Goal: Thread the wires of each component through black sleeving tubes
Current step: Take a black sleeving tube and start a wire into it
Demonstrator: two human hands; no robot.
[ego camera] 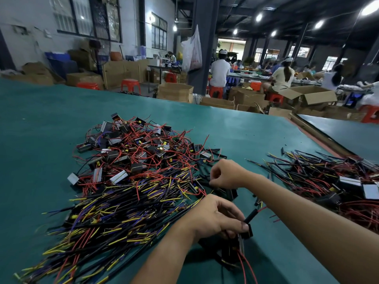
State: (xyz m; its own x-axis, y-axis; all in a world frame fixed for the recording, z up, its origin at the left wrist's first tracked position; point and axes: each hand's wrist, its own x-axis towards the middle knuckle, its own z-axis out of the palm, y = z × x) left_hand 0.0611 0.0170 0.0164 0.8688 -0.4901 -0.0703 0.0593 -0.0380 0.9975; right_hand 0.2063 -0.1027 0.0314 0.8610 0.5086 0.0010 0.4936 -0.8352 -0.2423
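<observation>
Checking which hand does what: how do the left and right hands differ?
The left hand is nearer the camera; the right hand reaches farther, to the edge of the wire pile. The left hand grips a black component with a sleeving tube on its red wire; the right hand curls over loose black tubes, its hold unclear. Both have curled fingers.

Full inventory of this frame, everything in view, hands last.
table: one, green, whole foreground
component pile: one, red yellow black wires, centre-left
second pile: one, same colours, right
loose sleeving tubes: several, black, by right hand
held component: one, black, red wires, in left hand
stools: several, red, background
cardboard boxes: many, brown, beyond table
workers: several, seated, background
left hand: grips held component
right hand: fingers curled over loose sleeving tubes
</observation>
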